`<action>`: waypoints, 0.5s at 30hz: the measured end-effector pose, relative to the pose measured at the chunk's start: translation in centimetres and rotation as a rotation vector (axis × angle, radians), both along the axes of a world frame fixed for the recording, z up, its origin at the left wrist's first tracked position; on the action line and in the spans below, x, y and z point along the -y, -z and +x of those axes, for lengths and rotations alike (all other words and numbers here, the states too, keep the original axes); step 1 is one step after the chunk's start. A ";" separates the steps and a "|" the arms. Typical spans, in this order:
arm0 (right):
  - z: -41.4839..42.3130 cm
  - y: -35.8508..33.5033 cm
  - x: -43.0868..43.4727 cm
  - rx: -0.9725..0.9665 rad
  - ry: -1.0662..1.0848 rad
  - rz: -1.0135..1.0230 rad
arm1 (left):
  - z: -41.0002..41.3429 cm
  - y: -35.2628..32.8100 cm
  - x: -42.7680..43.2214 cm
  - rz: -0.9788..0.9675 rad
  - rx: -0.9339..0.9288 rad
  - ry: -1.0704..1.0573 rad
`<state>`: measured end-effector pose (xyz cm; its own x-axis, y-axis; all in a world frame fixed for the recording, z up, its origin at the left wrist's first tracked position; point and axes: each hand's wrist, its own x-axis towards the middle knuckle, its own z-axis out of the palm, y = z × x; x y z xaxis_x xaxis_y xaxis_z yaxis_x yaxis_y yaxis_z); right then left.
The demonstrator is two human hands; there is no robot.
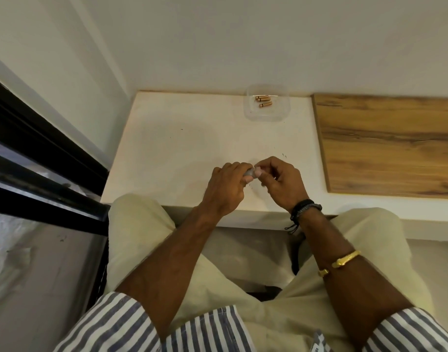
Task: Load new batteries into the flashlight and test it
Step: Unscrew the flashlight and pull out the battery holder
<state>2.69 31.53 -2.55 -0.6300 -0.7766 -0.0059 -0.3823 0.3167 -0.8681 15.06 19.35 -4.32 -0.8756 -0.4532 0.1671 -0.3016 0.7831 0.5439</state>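
Note:
Over the near part of the white table [182, 138], my left hand [226, 185] grips a small grey flashlight [250, 172]; only its end shows between the fingers. My right hand [280, 180] meets it from the right, with fingertips pinching at that exposed end. Whatever the right fingers hold is hidden. At the table's far edge stands a clear plastic container [281, 111] with three copper-coloured batteries [264, 100] lying in it.
A wooden panel [388, 146] covers the surface to the right of the white table. White walls close the back and left. A dark window frame [40, 158] runs along the left. My knees in pale trousers sit under the table's front edge.

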 end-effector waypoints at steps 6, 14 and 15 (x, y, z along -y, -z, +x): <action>-0.1 -0.5 0.0 0.128 0.007 0.002 | 0.3 -0.1 0.1 -0.008 0.000 -0.014; 0.0 0.0 -0.2 0.019 -0.050 -0.059 | 0.5 0.0 0.0 0.021 0.020 -0.012; -0.1 -0.1 -0.3 0.060 -0.071 -0.073 | 0.5 0.0 0.0 0.021 0.032 -0.019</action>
